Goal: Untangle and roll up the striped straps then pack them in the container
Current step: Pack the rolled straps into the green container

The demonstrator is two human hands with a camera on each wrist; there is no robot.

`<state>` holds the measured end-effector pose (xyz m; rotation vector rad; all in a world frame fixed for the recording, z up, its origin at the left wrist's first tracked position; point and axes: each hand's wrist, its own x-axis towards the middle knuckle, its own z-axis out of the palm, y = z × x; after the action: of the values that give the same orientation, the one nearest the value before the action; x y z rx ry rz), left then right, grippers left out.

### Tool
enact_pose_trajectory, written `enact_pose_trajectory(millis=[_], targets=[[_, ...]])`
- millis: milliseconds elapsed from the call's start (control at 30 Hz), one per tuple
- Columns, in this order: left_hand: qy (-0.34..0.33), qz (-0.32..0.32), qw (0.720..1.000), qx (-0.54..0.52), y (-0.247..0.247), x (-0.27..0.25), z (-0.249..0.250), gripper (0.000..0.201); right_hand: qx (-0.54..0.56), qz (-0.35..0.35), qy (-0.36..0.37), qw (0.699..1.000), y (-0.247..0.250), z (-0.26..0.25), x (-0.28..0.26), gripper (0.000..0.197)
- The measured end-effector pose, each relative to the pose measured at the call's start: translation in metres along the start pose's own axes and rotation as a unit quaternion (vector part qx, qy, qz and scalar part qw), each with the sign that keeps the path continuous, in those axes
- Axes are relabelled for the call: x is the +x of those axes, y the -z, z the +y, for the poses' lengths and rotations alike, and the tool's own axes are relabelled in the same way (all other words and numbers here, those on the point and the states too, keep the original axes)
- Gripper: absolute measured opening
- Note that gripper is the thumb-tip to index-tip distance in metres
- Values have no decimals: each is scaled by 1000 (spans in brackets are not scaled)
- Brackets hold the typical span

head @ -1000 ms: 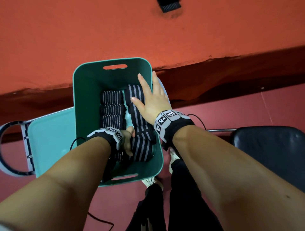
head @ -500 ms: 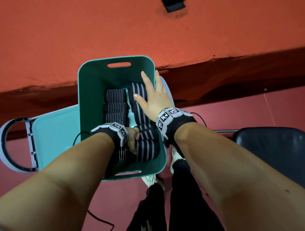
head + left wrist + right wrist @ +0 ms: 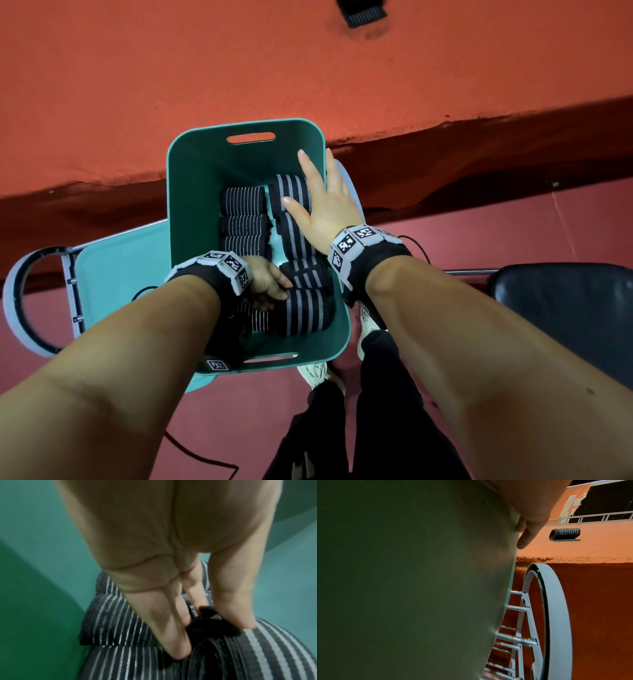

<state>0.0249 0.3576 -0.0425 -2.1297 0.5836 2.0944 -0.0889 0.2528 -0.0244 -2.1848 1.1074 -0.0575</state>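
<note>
A green container [image 3: 191, 192] holds several rolled striped straps: thin-striped rolls [image 3: 244, 200] on the left and wide-striped rolls [image 3: 291, 188] on the right. My left hand [image 3: 270, 284] is inside at the near end. It pinches the end of the nearest wide-striped roll [image 3: 308, 315]. Its fingers [image 3: 164, 622] are pushed down between that roll and a thin-striped roll [image 3: 109, 615], and the thumb [image 3: 231, 595] lies on the roll. My right hand [image 3: 322, 205] rests flat over the right rim with straight fingers [image 3: 527, 536] along the outer wall [image 3: 419, 588].
One more rolled strap [image 3: 565, 533] lies on the orange table [image 3: 308, 68], beyond the container. The container sits on a light teal stand [image 3: 113, 274] with a grey ring handle [image 3: 20, 301]. A black chair seat [image 3: 565, 308] is at the right. My legs are below.
Both hands keep their places at the container. Only the head view has shifted a little, so the container sits further right in the picture.
</note>
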Motion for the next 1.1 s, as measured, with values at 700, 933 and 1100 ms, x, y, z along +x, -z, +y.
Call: enact_pose_trajectory(millis=[700, 933, 1100], targets=[[81, -18, 991, -105, -8, 18, 1, 34, 38, 9, -1, 999, -3, -4, -1, 68], [57, 19, 989, -133, -6, 6, -1, 53, 30, 3, -4, 1000, -3, -2, -2, 68], [33, 1, 988, -148, -12, 7, -5, 51, 41, 6, -2, 999, -2, 0, -2, 68]])
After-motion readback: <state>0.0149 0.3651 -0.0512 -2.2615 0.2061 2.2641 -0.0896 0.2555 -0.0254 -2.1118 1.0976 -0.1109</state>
